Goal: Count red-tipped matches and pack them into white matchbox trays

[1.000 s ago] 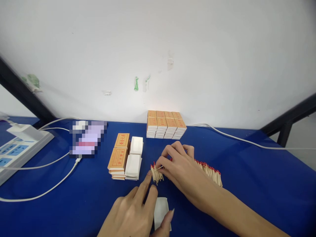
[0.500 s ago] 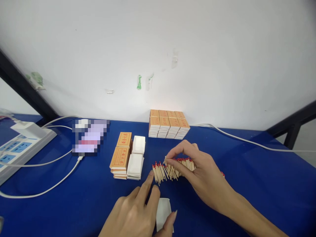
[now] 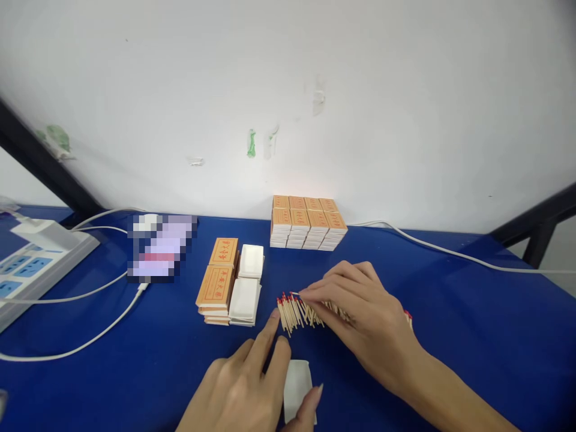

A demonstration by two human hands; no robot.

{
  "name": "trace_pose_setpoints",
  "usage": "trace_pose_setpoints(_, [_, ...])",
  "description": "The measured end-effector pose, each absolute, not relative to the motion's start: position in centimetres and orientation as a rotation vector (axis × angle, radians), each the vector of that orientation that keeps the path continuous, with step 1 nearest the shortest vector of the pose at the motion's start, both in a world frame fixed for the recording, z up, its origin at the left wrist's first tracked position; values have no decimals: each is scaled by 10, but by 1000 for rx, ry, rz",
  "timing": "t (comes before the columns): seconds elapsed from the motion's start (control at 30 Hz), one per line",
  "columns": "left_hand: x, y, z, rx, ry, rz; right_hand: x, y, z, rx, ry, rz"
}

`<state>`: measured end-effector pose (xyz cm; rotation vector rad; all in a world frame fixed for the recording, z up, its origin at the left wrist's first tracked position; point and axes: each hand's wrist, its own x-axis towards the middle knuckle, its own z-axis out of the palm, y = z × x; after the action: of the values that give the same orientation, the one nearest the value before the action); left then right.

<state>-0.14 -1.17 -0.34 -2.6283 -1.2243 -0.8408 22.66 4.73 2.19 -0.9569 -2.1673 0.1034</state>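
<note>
So the right hand (image 3: pixel 366 318) is curling nearly closed at the fingertips, and it's pinching a single match (image 3: pixel 295 293) between thumb and fingers, right above the near-left stretch of a row of matches (image 3: pixel 290 315). That row is lying on the blue table (image 3: pixel 463 324) with the red heads pointing toward the wall (image 3: pixel 405 120). The hand is covering the row's right part, though a few heads are poking out past it.

The left hand (image 3: pixel 240 387) is lying low and loosely spread, with the index fingertip touching the row's left end. Its thumb is crossing the lower right of a shallow white tray (image 3: pixel 297 384); can't tell if it's actually pressing down.

Further out, white trays (image 3: pixel 244 299) are sitting in two stacks to the left of the matches, right next to two piles of orange matchboxes (image 3: pixel 215 287). A neat block of boxes (image 3: pixel 308 217) is standing close to the wall.

Way over on the left, a pixelated thing (image 3: pixel 161 243) is lying with a white cable (image 3: pixel 119 329) running up to it, and a power strip (image 3: pixel 33 273) is sitting past that, holding a white plug (image 3: pixel 45 234).
</note>
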Motion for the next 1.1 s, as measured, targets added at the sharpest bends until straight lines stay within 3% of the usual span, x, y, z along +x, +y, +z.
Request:
trace_pose_setpoints(0.3, [-1,-9,-3,-2637,-1225,-837,218,36,16,-974,-2423,-211])
trace_pose_setpoints(0.8, [-2,-10,-2,-2645,-1220,-805,211,42,22,-1181,-2366,416])
trace_pose_setpoints(1.1, [-2,-11,-2,-2645,-1236,-829,215,40,22,-1196,-2320,479])
